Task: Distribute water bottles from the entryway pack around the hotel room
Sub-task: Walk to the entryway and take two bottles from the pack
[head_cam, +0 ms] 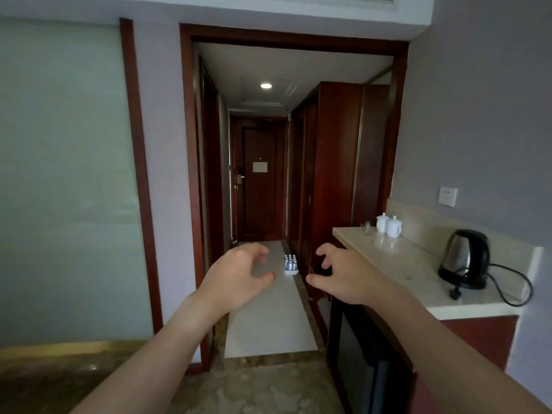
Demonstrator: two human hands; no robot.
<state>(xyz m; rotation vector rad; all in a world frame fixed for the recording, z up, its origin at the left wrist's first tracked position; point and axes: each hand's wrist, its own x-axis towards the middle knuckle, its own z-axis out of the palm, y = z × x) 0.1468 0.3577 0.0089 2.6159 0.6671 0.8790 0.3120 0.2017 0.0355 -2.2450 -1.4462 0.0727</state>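
A small pack of water bottles (290,263) stands on the pale floor of the entryway, close to the wooden wardrobe on its right side, well ahead of me. Both arms reach forward at chest height. My left hand (239,277) is empty, fingers curled and apart, and appears just left of the pack. My right hand (343,274) is also empty with fingers spread, and appears just right of the pack. Neither hand touches anything.
A dark wooden doorframe (188,189) opens onto the narrow hallway ending at the room door (259,180). At right, a stone counter (397,258) carries a kettle (466,258), two white lidded cups (388,225) and a cord. A black minibar (361,354) sits underneath.
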